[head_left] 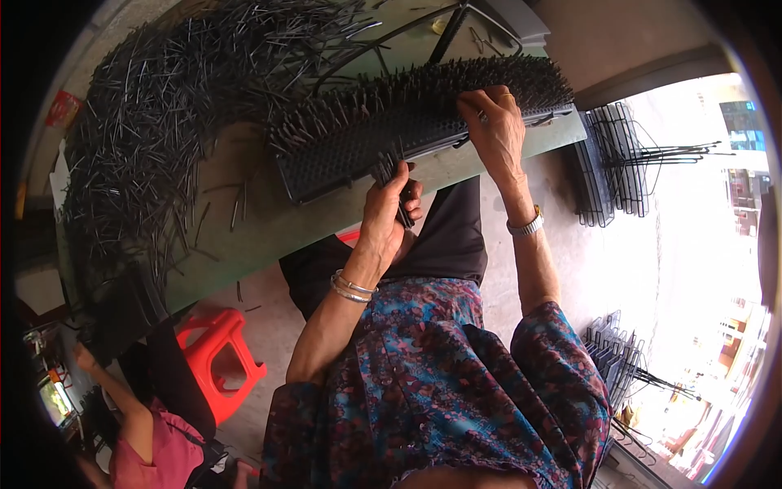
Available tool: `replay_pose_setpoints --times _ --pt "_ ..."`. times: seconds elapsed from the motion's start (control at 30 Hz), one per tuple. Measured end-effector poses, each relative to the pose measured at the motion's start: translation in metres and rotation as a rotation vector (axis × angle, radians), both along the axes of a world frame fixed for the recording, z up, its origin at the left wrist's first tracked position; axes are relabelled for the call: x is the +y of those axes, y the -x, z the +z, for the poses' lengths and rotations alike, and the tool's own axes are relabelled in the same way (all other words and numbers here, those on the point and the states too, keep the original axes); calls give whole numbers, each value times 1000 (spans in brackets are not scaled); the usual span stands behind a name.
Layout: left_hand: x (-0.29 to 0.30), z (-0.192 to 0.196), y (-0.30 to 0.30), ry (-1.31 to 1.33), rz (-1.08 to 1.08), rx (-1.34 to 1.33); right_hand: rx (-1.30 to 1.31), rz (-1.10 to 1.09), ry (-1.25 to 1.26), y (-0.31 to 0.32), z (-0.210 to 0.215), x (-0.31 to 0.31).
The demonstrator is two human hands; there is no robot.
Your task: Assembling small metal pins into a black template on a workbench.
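Black perforated panel (366, 151) studded with upright pins, lying at the near edge of the green table (244, 236).

The left hand (387, 213) is closed around a small bundle of black pins (395, 181) just below the panel's near edge, thumb and fingers wrapped tight — the bundle's top touches the panel. The right hand (493, 130) rests on the panel's right part, fingers curled down among the standing pins; whether they pinch a single pin cannot be told. A large heap of loose black pins (155, 122) covers the table's left and far side. Stacks of finished black racks (615, 163) stand on the floor to the right — a red plastic stool (220, 359) stands below the table, near another person's arm (122, 403).
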State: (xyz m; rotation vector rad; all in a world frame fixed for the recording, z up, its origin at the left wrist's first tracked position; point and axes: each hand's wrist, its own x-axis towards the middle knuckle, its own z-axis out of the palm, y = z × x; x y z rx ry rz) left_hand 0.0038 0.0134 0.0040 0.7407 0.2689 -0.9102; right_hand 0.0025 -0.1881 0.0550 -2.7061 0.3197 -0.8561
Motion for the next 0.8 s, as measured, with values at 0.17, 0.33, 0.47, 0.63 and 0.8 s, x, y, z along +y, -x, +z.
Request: replay_pose_setpoints --times 0.17,0.33,0.47,0.63,0.8 --pt "0 1 3 -44 31 -9 -36 -48 30 3 -7 2" --pt "1 7 4 -42 32 -51 -82 -103 111 6 -9 6" --pt "0 11 6 -49 40 -38 -93 -124 107 11 -12 3" --pt "0 14 11 -19 24 -44 -43 -105 142 18 -14 10" --pt "2 16 17 -46 -3 -98 44 26 -374 37 -1 34"
